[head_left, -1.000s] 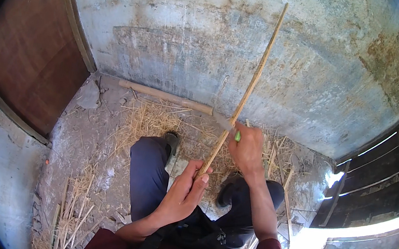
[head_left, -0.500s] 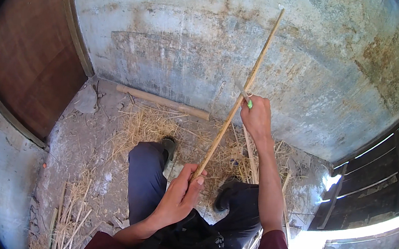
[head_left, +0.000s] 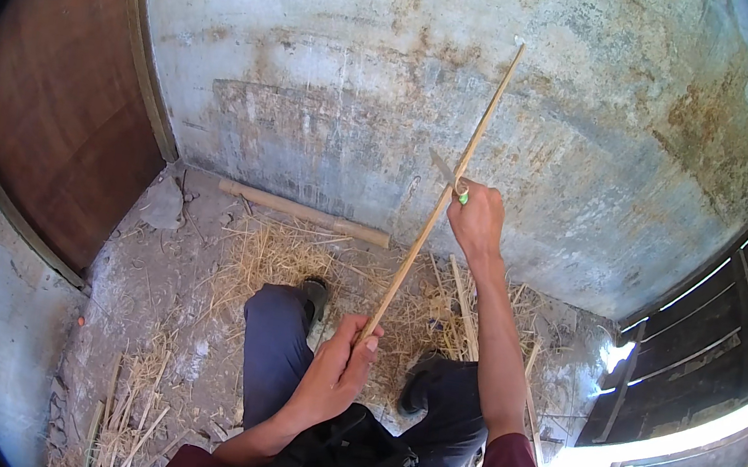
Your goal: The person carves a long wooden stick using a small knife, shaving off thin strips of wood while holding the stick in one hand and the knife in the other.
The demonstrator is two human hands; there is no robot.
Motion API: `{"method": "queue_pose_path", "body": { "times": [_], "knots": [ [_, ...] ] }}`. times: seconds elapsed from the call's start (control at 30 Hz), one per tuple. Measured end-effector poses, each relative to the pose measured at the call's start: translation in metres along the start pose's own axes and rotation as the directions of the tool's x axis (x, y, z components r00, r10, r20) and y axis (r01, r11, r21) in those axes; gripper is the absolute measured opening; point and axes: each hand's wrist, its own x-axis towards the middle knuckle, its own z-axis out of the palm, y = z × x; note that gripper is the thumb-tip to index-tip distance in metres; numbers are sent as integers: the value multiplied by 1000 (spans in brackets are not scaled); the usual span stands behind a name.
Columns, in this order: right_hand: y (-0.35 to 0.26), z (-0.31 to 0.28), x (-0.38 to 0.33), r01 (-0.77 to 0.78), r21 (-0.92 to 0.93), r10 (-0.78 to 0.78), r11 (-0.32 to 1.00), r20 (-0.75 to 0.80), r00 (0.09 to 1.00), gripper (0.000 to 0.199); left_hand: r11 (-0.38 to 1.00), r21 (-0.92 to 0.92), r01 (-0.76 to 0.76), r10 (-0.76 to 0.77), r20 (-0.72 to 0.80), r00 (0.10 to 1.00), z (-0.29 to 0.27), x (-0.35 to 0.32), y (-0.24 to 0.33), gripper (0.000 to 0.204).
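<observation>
A long, thin strip that looks like split bamboo point(head_left: 414, 250) slants up and away from me, its far tip against the wall. My left hand point(head_left: 341, 367) is closed around its near end, above my lap. Farther up the strip, my right hand point(head_left: 476, 221) grips a knife point(head_left: 443, 166) by a handle that shows a bit of green. The blade lies across the strip, and a small pale curl of shaving sits by the fingers. Most of the handle is hidden in my fist.
A concrete wall point(head_left: 347, 72) stands ahead, with a bamboo pole point(head_left: 302, 213) lying along its foot. Straw-like shavings point(head_left: 263, 262) cover the floor around my boots. More strips point(head_left: 123, 417) lie at the lower left. A brown door point(head_left: 55, 92) is at left, dark slats point(head_left: 697, 339) at right.
The whole view has shifted slightly, so the wall and floor sit lower. My right hand and the knife stay at about the same part of the strip; the blade shows more plainly.
</observation>
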Motion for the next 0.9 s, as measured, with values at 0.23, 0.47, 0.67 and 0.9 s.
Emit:
{"method": "queue_pose_path", "body": {
  "times": [0.23, 0.47, 0.67, 0.9],
  "knots": [
    [-7, 3, 4, -14, -53, 14, 999, 6, 1000, 36, 999, 9, 46, -46, 0, 999, -10, -1, 1, 18],
    [-14, 13, 7, -110, -60, 108, 992, -34, 994, 41, 994, 41, 103, -102, -26, 994, -16, -3, 13, 22],
    [-21, 19, 10, -102, -57, 96, 993, -103, 990, 42, 998, -38, 52, -53, -34, 998, -19, -1, 9, 17],
    [-24, 20, 8, -163, -85, 152, 983, -131, 980, 43, 1000, 0, 1, -1, -35, 999, -20, -1, 0, 17]
  ]
}}
